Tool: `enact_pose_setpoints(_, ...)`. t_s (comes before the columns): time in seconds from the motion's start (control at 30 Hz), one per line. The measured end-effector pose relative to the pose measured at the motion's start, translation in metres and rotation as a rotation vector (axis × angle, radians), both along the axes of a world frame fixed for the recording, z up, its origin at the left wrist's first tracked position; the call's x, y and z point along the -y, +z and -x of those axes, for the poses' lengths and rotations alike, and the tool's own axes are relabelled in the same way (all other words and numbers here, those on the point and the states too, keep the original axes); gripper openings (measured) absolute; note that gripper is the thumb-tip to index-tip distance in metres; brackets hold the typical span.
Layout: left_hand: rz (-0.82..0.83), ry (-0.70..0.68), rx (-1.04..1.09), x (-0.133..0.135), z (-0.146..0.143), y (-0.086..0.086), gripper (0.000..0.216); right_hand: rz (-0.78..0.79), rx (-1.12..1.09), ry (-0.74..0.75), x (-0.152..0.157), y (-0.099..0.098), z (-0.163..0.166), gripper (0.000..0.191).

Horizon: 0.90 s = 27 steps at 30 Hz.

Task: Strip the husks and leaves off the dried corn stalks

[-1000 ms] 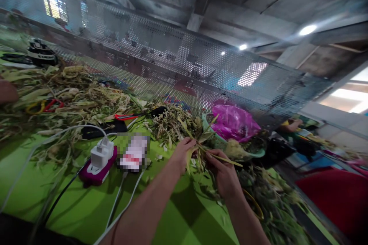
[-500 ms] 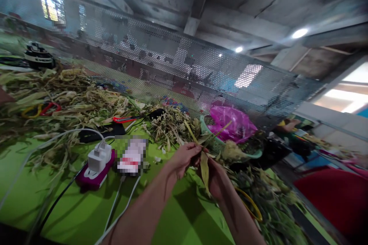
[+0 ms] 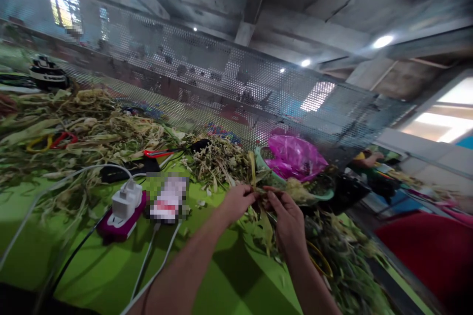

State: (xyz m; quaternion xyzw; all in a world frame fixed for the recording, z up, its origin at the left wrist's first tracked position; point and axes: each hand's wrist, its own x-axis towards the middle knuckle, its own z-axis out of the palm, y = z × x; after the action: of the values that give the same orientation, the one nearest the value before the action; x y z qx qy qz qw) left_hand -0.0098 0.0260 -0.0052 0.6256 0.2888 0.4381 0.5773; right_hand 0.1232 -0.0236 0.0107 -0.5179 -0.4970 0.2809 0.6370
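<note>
The left hand (image 3: 238, 203) and right hand (image 3: 290, 219) almost meet at the fingertips, each pinched narrow on a dried leafy sprig (image 3: 266, 231) held just above the green bench (image 3: 229, 293). One of its yellowish leaves stands nearly upright above the fingers; another hangs between the hands. Exactly where each fingertip grips is too small to tell. To work it well, I'd keep the left pinch firm and close to the join, and let the right fingers move in short, light pulls, since anything this dry probably snaps or crumbles. Half a second earlier, the right hand sat lower and more curled, a blade slanted up towards the purple bag (image 3: 295, 155), and the upright leaf leaned left; that slanting blade no longer shows. Beyond, the bag in its pale green basket and the dried pile (image 3: 218, 160) look unchanged.
</note>
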Motion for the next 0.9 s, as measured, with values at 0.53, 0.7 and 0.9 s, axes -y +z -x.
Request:
enact_pose_setpoints(0.53, -0.090, -0.015, 0.014, 0.0026, -0.0014, 0.0007, 0.021, -0.060, -0.125, -0.031, -0.0013, 0.0024, -0.0007, 0.023)
enact_pose_setpoints(0.7, 0.009, -0.062, 0.090, 0.0017, -0.0003, 0.0016, 0.016, -0.069, -0.112, -0.023, 0.0021, 0.0056, 0.0028, 0.022)
enact_pose_setpoints(0.9, 0.073, -0.133, 0.224, 0.0104, 0.0013, 0.0068, 0.020, -0.015, -0.096, -0.033, -0.0013, 0.0033, -0.0020, 0.026)
